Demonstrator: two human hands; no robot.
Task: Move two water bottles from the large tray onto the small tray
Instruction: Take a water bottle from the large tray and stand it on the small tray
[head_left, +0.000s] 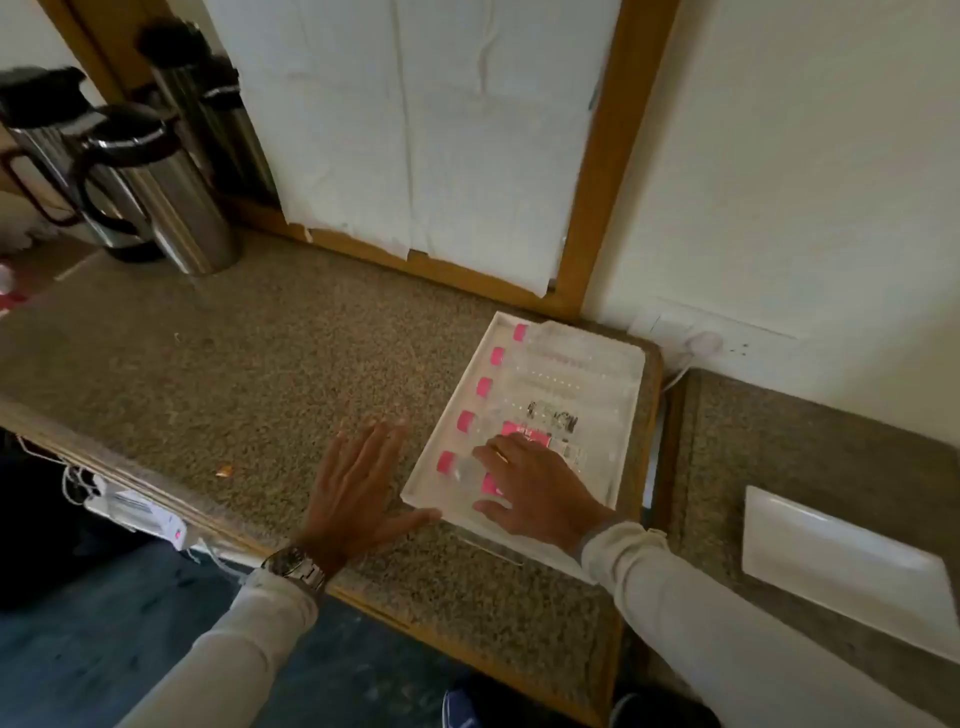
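Observation:
A large white tray (621, 431) sits on the speckled counter's right end. Several clear water bottles with pink caps lie in it side by side, caps to the left. My right hand (535, 488) is wrapped over the nearest bottle (462, 466), fingers curled around its body near the pink label. My left hand (358, 488) rests flat on the counter just left of the tray, fingers spread, thumb touching the tray's near corner. A small white tray (841, 566) lies empty on the lower counter at the far right.
Two steel thermos jugs (150, 187) stand at the back left by a mirror. A wall socket with a white plug (701, 343) is behind the large tray. A gap separates the two counters. A power strip (140, 512) hangs below the counter's front edge.

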